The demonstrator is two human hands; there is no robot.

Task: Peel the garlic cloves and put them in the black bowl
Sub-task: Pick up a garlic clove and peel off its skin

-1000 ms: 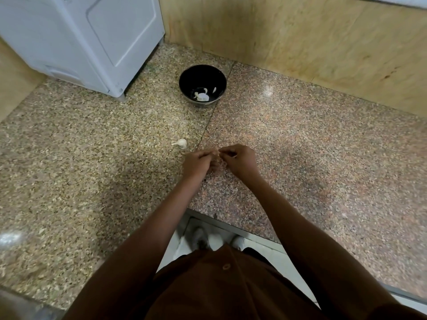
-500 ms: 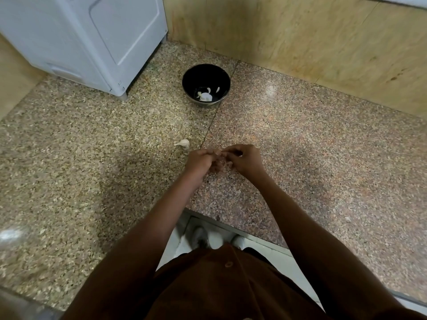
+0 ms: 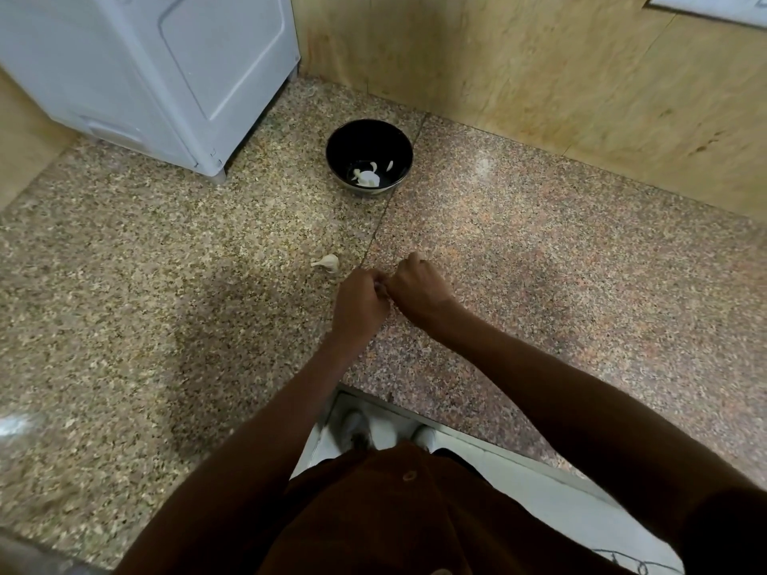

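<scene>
The black bowl [image 3: 369, 157] stands on the granite counter near the back wall, with a few white garlic pieces [image 3: 367, 177] inside. A piece of garlic with a stem [image 3: 328, 262] lies on the counter just left of my hands. My left hand [image 3: 359, 302] and my right hand [image 3: 419, 286] meet knuckle to knuckle in front of the bowl, fingers curled inward. They pinch something small between them, most likely a garlic clove, which the fingers hide almost fully.
A white appliance [image 3: 166, 72] stands at the back left. A wooden wall [image 3: 539, 89] runs behind the counter. The counter's front edge [image 3: 415, 417] is notched near my body, with shoes and a pale floor below.
My two hands have closed tighter together and the right hand's knuckles have turned upward. The view has shifted slightly. The bowl and the loose garlic have not moved.
</scene>
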